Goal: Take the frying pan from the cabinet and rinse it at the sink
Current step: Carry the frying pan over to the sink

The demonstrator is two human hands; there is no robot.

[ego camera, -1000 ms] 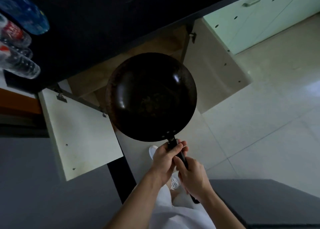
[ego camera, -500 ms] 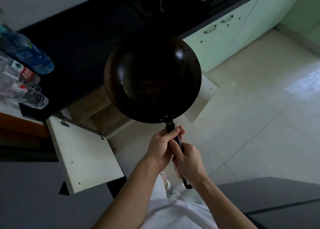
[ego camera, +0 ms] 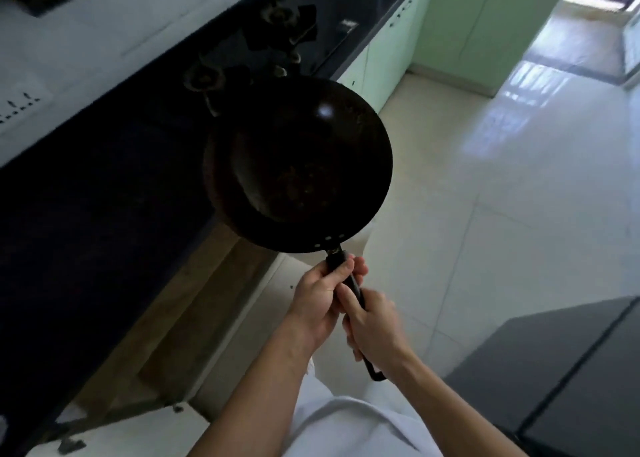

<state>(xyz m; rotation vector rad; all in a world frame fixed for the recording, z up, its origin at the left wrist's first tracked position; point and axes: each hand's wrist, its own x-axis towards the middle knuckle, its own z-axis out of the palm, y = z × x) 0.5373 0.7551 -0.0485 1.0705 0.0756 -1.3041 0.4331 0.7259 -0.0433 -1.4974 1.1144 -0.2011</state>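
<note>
Nearest us: a white garment (ego camera: 346,422) at the bottom edge, two bare forearms reaching forward, and a dark grey unit (ego camera: 554,370) at lower right. The right hand (ego camera: 375,332) sat low on the black handle (ego camera: 354,286), wrapped round it, with the handle's end loop poking out below the wrist. The left hand (ego camera: 320,297) was higher, just short of the rivets, its fingers (ego camera: 356,266) curled round the same handle. So both hands were gripping and neither was free. The cabinet (ego camera: 194,300) stood open below and to the left, its door (ego camera: 114,432) swung out at lower left. The frying pan (ego camera: 301,165) was in the air ahead of the hands, bowl up and slightly tilted. It hung over the front edge of the dark worktop (ego camera: 86,214), and we couldn't tell how far it cleared it. Past the pan was a hob (ego camera: 277,16) with burners set in the worktop. Further along were pale green cabinet fronts (ego camera: 391,51), with glossy tiled floor (ego camera: 485,214) running off to the right. We saw no sink in view. Our read was that the take-out step was done and the carry to the sink was in hand. Next move called for turning toward wherever the sink was and keeping the pan clear of the hob and worktop edge. One hand would then have to come off for the tap. The open door looked like a snag risk for the legs.
</note>
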